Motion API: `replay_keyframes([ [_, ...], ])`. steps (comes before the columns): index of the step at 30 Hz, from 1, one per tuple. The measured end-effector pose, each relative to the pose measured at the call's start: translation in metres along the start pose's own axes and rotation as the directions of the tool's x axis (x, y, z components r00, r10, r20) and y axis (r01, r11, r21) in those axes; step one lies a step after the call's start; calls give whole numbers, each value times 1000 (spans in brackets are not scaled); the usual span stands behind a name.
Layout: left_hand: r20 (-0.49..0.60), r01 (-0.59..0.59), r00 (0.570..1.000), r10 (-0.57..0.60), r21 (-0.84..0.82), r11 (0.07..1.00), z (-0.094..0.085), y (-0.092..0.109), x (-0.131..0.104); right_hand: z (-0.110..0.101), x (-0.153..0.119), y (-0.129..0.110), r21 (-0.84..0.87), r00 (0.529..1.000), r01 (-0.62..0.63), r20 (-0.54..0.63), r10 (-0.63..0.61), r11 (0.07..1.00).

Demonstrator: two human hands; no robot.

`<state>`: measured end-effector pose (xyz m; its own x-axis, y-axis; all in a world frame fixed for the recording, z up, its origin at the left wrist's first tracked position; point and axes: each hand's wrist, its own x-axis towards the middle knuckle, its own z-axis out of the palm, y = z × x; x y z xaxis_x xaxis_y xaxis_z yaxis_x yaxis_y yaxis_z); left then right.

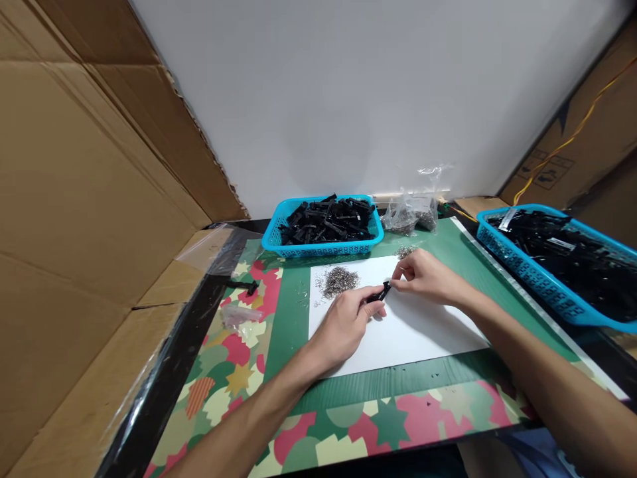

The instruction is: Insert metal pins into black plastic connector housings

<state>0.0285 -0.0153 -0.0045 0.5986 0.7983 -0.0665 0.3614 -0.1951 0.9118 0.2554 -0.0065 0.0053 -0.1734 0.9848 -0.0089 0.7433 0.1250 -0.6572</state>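
Observation:
Over a white sheet (423,338), my left hand (348,323) grips a small black plastic part (379,293) between thumb and fingers. My right hand (423,275) is pinched at the part's upper right end; whatever its fingertips hold is too small to make out. Left of the part, a pile of tiny metal pieces (340,282) lies on the sheet. A second small heap of metal pieces (405,252) sits just behind my right hand, partly hidden by it.
Behind the sheet stands a blue basket (323,251) full of black parts. Another blue basket (537,275) with black parts is at right. Clear bags (411,216) of metal pieces lie at the back. One black part (251,287) and a plastic bag (241,315) lie at left.

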Motion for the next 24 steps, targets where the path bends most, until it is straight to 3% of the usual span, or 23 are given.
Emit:
replay_keyframes([
  [24, 11, -104, 995, 103, 38, 994, 0, -1, 1, 18, -6, -6, -162, 992, 42, -107, -60, 986],
])
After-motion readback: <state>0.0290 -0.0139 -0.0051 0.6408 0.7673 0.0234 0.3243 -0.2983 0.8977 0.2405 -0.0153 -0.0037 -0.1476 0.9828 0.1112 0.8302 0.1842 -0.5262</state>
